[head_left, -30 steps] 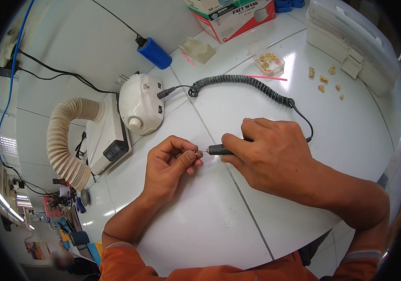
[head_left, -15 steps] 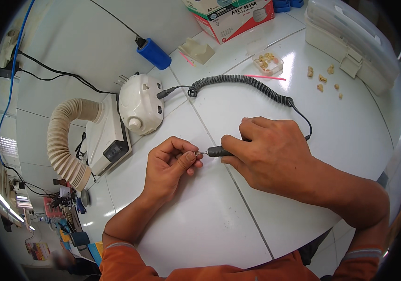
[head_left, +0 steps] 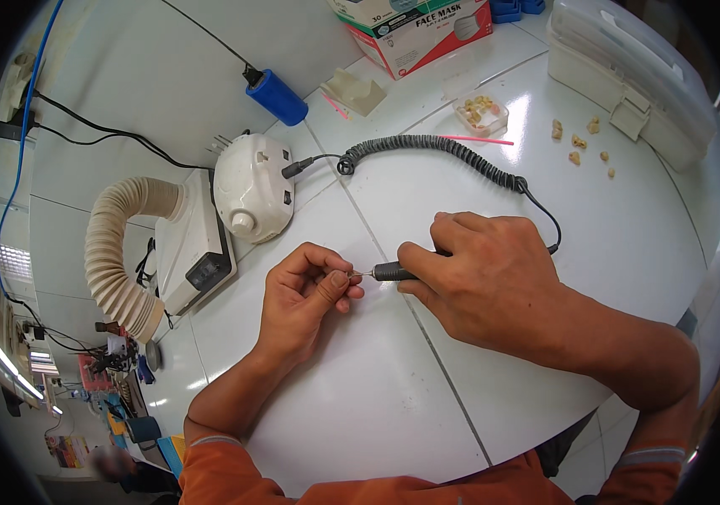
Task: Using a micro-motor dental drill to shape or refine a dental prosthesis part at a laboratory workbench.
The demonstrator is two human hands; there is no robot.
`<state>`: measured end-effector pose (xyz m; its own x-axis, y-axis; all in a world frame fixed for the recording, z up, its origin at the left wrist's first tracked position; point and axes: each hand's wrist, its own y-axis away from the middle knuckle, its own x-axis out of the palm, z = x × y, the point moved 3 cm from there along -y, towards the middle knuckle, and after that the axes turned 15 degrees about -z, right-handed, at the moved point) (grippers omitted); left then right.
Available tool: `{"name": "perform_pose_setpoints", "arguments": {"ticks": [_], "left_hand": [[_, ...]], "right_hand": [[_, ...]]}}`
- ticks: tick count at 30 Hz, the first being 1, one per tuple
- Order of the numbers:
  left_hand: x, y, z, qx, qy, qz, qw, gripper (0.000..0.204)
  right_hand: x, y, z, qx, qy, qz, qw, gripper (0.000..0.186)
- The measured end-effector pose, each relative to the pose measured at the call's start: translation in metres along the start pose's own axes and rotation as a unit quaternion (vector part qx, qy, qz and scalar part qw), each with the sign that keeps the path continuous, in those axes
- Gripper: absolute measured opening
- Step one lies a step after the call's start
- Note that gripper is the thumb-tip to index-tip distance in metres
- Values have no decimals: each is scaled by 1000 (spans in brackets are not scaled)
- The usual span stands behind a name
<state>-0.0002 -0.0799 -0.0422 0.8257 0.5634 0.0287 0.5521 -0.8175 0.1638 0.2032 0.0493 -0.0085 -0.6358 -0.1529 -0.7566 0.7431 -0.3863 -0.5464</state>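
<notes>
My right hand (head_left: 482, 273) is wrapped round a black rotary handpiece (head_left: 388, 271), which lies level and points left. From its tip a thin metal bit (head_left: 363, 273) reaches to the fingertips of my left hand (head_left: 305, 290). Thumb and fingers of the left hand are pinched at the bit's end; whatever sits between them is too small to make out. A coiled black cord (head_left: 440, 147) links the handpiece to a white control unit (head_left: 252, 187) with a round knob.
A white dust extractor with a ribbed hose (head_left: 112, 252) stands left. Behind are a blue cylinder (head_left: 277, 98), a mask box (head_left: 419, 42) and a small clear dish (head_left: 482, 115) of tooth-like pieces. Several yellowish pieces (head_left: 579, 140) lie near a lidded plastic case (head_left: 629, 84) at far right.
Both hands stay almost in place. My left fingers have shifted very slightly at the bit's tip.
</notes>
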Motion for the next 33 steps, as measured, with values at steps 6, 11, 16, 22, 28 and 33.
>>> {"name": "perform_pose_setpoints", "arguments": {"ticks": [6,11,16,22,28,33], "left_hand": [[0,1,0,7,-2,3,1000,11],[2,1,-1,8,-5,1,1000,12],[2,0,0,12,-1,5,1000,12],[2,1,-1,12,-8,-1,1000,13],[-2,1,1,29,19,5,999,12],[-2,1,1,19,24,1,1000,12]], "right_hand": [[0,0,0,2,-1,-2,1000,22],[1,1,1,-7,-6,-17,1000,22],[2,1,1,-8,-8,-14,1000,23],[1,1,1,-10,-9,-17,1000,22],[2,0,1,2,-10,-46,999,22],[2,1,0,2,-14,-35,999,22]]}}
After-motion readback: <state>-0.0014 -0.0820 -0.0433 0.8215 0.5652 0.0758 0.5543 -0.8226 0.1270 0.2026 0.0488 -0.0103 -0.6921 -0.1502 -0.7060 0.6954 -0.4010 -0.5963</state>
